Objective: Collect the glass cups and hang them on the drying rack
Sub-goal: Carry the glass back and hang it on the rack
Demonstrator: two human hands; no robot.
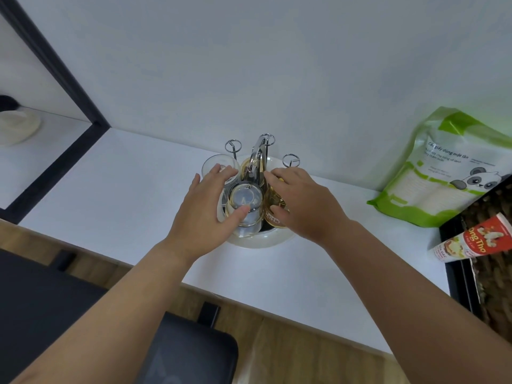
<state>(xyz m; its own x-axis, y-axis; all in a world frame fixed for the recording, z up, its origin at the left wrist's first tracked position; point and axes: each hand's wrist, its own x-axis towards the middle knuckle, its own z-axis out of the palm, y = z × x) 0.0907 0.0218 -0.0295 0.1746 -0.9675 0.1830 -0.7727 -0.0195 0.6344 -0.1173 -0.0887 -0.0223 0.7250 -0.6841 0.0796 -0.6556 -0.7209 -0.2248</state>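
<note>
Fingers [235, 213] of the left hand [205, 214] are closed round a clear glass cup [246, 209] being hung on the drying rack [259, 159] near the table's [110, 173] back edge, the right hand [302, 200] is curled on an amber cup [273, 206], and seating both seems needed next.

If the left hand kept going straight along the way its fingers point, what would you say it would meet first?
Probably the clear glass cup at the back left of the drying rack: the left hand has fingertips that already seem to reach its rim, though depth is hard to judge. The white wall lies beyond.
</note>
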